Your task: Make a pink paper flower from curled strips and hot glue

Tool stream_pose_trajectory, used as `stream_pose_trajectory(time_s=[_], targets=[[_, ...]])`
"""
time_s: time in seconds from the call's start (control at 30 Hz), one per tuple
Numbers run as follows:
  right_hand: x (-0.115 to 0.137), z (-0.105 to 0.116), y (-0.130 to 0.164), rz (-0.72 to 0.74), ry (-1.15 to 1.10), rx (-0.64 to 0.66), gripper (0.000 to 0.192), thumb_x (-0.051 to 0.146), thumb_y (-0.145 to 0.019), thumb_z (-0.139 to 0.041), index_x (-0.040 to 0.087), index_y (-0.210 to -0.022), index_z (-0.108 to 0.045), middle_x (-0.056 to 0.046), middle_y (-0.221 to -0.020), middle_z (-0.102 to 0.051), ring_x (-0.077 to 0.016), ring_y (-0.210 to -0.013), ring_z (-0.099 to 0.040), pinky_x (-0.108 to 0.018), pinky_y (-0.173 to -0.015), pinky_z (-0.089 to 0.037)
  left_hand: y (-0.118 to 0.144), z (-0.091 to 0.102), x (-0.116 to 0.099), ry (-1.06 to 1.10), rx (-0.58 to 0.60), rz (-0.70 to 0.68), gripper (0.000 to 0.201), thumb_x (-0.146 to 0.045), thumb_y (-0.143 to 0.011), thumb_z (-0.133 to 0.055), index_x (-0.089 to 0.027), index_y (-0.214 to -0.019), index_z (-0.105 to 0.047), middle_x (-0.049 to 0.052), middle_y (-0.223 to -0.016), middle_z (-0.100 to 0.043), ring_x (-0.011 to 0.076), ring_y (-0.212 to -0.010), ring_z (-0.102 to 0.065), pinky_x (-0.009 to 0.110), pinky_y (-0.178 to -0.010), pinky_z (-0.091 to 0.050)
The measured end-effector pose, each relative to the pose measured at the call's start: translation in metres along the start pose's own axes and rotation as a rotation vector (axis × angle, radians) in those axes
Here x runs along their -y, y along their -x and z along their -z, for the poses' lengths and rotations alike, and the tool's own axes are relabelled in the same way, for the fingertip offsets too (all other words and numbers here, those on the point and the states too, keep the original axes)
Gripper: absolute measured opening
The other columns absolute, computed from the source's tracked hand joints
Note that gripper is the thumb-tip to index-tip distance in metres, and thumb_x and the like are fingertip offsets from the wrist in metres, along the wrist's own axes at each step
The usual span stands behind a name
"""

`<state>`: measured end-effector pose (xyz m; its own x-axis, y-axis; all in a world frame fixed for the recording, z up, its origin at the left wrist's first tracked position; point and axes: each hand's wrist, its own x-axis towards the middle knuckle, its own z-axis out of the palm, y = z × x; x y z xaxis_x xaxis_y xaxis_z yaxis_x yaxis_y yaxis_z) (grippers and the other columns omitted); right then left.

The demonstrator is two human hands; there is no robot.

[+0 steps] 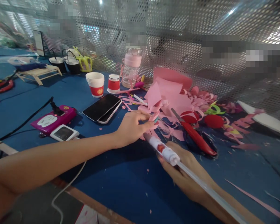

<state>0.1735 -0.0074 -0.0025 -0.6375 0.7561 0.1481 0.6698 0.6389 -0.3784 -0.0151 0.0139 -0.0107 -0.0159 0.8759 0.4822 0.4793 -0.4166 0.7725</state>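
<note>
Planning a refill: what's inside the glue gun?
A translucent glue stick enters the back of the glue gun; whatever part lies inside is hidden by its body.

White-and-red glue gun (166, 152), pink paper (154, 116)

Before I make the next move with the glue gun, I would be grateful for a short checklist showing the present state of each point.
1. Glue gun held in the right hand: ok.
2. Glue stick in place: ok, it runs out from the gun's back end.
3. Pink paper piece gripped by the left hand: ok.
4. Nozzle well away from the left fingers: not ok, it looks close.
5. Nozzle hot enough: cannot tell.
6. Black-screened phone away from the nozzle: ok.
</note>
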Motion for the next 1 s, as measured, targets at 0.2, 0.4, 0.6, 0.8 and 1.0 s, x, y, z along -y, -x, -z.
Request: stream_pose_trajectory(time_s=[0.2,0.4,0.6,0.8,1.0], targets=[[0.0,0.001,0.004,0.045,0.027,0.043,0.008,0.02,-0.079,-0.038,0.02,-0.074,-0.043,-0.002,-0.068,-0.052,-0.013,-0.052,-0.049,-0.026,-0.048,-0.037,0.0,-0.001,0.002,-0.043,-0.013,-0.013,0.013,-0.022,-0.076,-0.058,-0.019,-0.079,-0.07,0.004,-0.091,-0.07,0.0171,-0.088,-0.062,0.031,-0.082,-0.045],[0.0,-0.002,0.006,0.027,-0.009,-0.044,0.012,0.022,-0.079,-0.039,0.02,-0.067,-0.042,0.0,-0.061,-0.05,-0.0107,-0.044,-0.044,-0.023,-0.04,-0.032,-0.001,-0.002,0.005,-0.066,-0.011,-0.039,0.013,-0.023,-0.077,-0.058,-0.02,-0.08,-0.07,0.003,-0.089,-0.07,0.0171,-0.086,-0.062,0.032,-0.08,-0.045],[0.001,0.0,0.007,-0.009,-0.049,-0.073,0.014,0.024,-0.079,-0.042,0.02,-0.066,-0.044,0.0,-0.06,-0.052,-0.0097,-0.043,-0.043,-0.022,-0.039,-0.032,-0.002,-0.002,0.006,-0.054,-0.003,-0.049,0.014,-0.023,-0.078,-0.056,-0.019,-0.078,-0.069,0.003,-0.088,-0.07,0.0166,-0.085,-0.062,0.031,-0.078,-0.045],[0.002,0.009,0.009,-0.028,-0.096,-0.003,0.015,0.026,-0.083,-0.043,0.019,-0.07,-0.048,0.001,-0.062,-0.053,-0.0104,-0.05,-0.047,-0.022,-0.046,-0.038,-0.003,-0.002,0.004,-0.074,-0.001,-0.029,0.013,-0.023,-0.077,-0.057,-0.018,-0.076,-0.069,0.004,-0.087,-0.069,0.0169,-0.083,-0.062,0.03,-0.075,-0.045],[-0.004,0.006,0.012,0.003,-0.139,-0.05,0.014,0.022,-0.082,-0.045,0.022,-0.068,-0.047,0.001,-0.064,-0.054,-0.0117,-0.054,-0.051,-0.022,-0.05,-0.041,-0.004,-0.002,0.004,-0.071,-0.014,-0.006,0.013,-0.023,-0.078,-0.057,-0.017,-0.074,-0.068,0.004,-0.084,-0.069,0.0163,-0.08,-0.062,0.029,-0.074,-0.045]])
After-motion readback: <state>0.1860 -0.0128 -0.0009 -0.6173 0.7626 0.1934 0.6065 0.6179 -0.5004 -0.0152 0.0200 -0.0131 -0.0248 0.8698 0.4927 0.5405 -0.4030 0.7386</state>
